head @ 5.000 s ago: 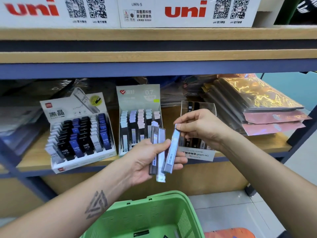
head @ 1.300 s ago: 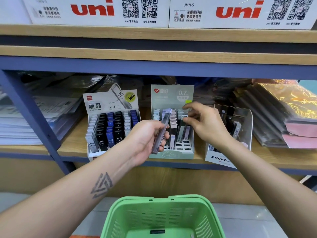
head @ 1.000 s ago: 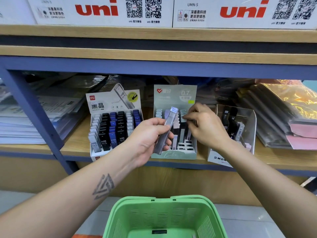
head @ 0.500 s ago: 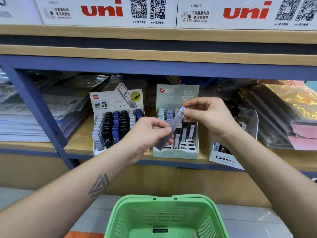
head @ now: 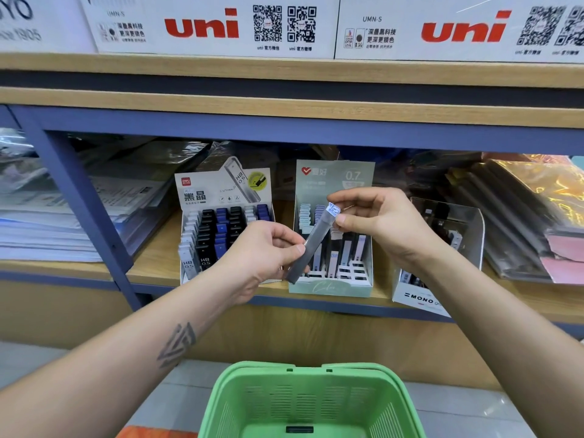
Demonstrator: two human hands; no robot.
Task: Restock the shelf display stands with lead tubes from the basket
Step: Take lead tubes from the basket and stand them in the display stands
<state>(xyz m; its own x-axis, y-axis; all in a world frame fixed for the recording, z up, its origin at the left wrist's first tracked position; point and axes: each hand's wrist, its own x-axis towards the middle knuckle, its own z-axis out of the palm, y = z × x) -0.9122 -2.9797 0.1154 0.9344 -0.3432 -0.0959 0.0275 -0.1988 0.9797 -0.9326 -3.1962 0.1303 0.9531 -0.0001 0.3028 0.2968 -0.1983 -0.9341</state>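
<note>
A grey lead tube [head: 311,243] with a blue-white cap slants in front of the green 0.7 display stand [head: 331,287]. My left hand [head: 262,252] grips its lower half. My right hand [head: 376,221] pinches the capped top end between thumb and fingers. The stand holds several tubes, with some slots showing bare. Left of it is a white stand [head: 221,191] of black, blue and white HB 0.5 tubes. To the right stands a clear MONO stand [head: 420,298]. The green basket [head: 311,403] is below my arms.
Stacked papers and plastic sleeves [head: 57,222] fill the shelf's left bay behind a blue upright post [head: 82,203]. Glossy folders [head: 534,216] pile up on the right. White uni boxes [head: 215,26] sit on the shelf above.
My right hand left the 0.7 stand's slots and came up to pinch the top of the tube that my left hand holds. The tube has tilted slightly more upright.
</note>
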